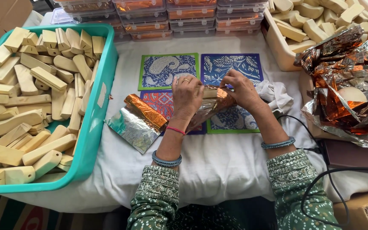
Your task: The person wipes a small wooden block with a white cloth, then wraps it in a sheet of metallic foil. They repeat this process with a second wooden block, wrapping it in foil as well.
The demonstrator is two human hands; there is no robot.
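My left hand and my right hand together hold a pale wooden block over the middle of the table. A sheet of copper and silver foil lies under the block and trails to the lower left. Part of the foil wraps around the block beneath my fingers. Both hands pinch the block's ends, the left with a ring on one finger. Four patterned square mats in blue, green and red lie on the white cloth under my hands.
A teal tray full of wooden blocks fills the left side. A cream bin with more blocks stands at the back right. Crumpled foil piles at the right. Stacked clear boxes line the back. Black cables run at the lower right.
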